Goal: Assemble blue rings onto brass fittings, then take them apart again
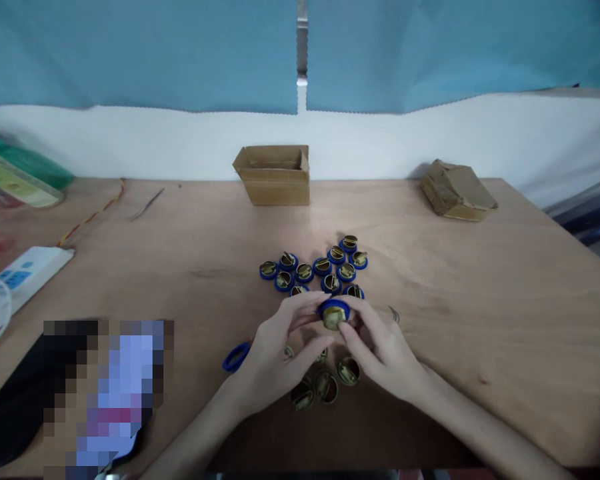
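Right grip (387, 343) pinches a blue-ringed badge (334, 316) over the desk (520, 320); left hand (275, 353) at its edge, can't tell if grasping.
Ringed badges (323, 267) behind; bare badges (326, 387) below, partly hidden by left hand; loose ring (227, 365) beside it. Open box (280, 187) at wall, power strip (43, 263) far left.

From where I stand, no word or number can be read. White power strip (33, 270), left side of the table (505, 300): blue markings on the upper face, too indistinct to make out. Yellow-green packet (17, 175), far left: blurred surface pattern, any wording illegible. Lit screen (123, 377), near left: covered by coarse squares, content unreadable.
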The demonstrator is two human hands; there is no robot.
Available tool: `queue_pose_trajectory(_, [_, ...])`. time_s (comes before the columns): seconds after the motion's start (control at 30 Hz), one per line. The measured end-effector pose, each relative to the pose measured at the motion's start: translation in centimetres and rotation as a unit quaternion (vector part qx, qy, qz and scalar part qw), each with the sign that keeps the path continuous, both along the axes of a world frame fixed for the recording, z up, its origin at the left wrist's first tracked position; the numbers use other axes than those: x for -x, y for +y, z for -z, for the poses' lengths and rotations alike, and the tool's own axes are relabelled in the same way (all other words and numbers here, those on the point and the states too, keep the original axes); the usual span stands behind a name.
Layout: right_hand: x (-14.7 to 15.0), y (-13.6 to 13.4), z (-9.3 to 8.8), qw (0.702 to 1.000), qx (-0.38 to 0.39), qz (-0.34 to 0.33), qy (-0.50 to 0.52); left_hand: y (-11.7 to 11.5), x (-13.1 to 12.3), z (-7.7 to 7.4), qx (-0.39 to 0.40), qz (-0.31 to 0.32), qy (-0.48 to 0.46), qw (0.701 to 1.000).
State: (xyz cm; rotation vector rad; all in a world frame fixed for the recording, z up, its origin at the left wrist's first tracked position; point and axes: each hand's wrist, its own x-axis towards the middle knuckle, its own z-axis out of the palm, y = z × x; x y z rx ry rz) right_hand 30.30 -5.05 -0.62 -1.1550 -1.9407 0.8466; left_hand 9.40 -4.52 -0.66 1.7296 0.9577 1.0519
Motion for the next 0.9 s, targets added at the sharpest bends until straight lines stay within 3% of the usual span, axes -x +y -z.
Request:
queue_pose_trajectory(0.13, [0.1, -0.1, 0.3, 0.991, -0.131, 0.029, -0.021, 0.0, -0.5, 0.3, 0.017, 0.007, -0.030, 0.999])
queue_pose_trajectory(0.4, [0.6, -0.8, 0.2, 0.966, -0.246, 0.075, 0.018, -0.8, -0.9, 0.3, 0.034, 0.011, -0.041, 0.999])
queue_pose_trajectory(0.67, [0.9, -1.0, 0.2, 0.969, -0.229, 0.087, 0.013, -1.2, -0.8, 0.4, 0.027, 0.000, -0.010, 1.000])
queue_pose_trajectory(0.9, [0.8, -1.0, 0.6, 0.977, -0.209, 0.053, -0.002, -1.0, -1.0, 0.2, -0.060, 0.012, -0.036, 0.997])
